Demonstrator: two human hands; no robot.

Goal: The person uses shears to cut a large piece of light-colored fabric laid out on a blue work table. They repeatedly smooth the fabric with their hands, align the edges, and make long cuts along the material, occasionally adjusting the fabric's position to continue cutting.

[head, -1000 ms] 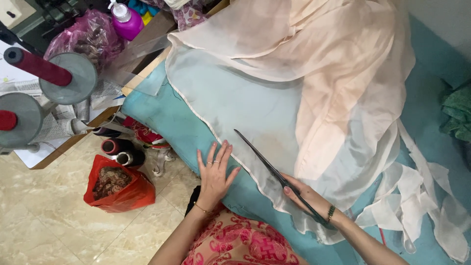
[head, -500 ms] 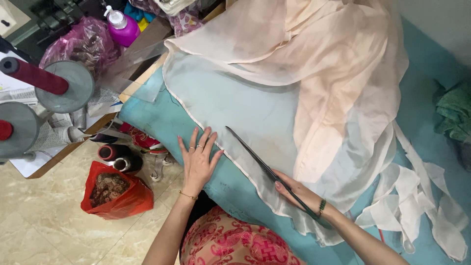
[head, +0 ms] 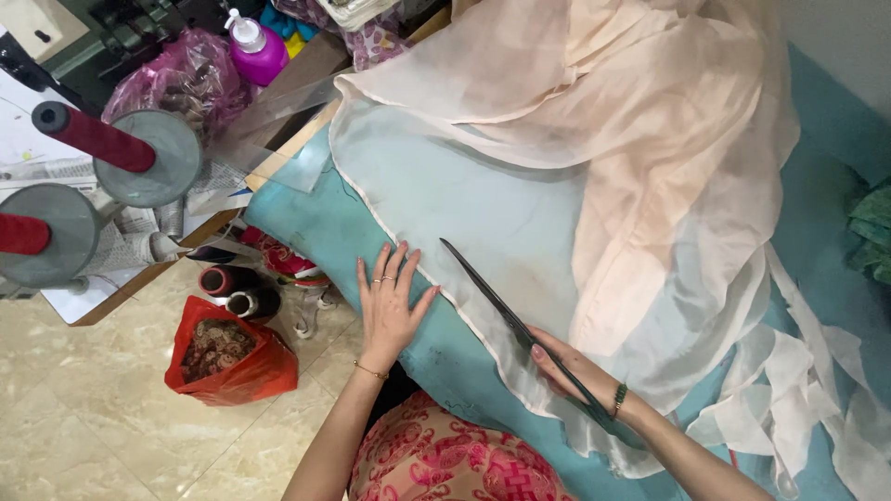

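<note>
Two hands work at the near edge of the teal-covered bench (head: 306,218). Our left hand (head: 390,301) lies flat, fingers spread and its grip released, pressing on the bench cover just beside the hemmed edge of the sheer peach fabric (head: 520,176). Our right hand (head: 566,366) has its grip clenched on the handles of the long dark scissors (head: 510,320), whose slim blades point up and to the left, lying along the fabric's edge close to our left fingertips. The blades look nearly together, with the tip resting on the fabric.

The fabric spreads wide across the bench, one thin layer lying flat over the teal and thicker folds piled toward the far right. White cut strips (head: 807,390) trail loosely at the right of the bench, near our right forearm.

Beyond the bench's left end we see two red thread cones (head: 93,139) on grey discs, a pink pump bottle (head: 258,51), and down on the tiled floor (head: 83,417) a red bag (head: 227,357) beside dark spools (head: 237,289).
</note>
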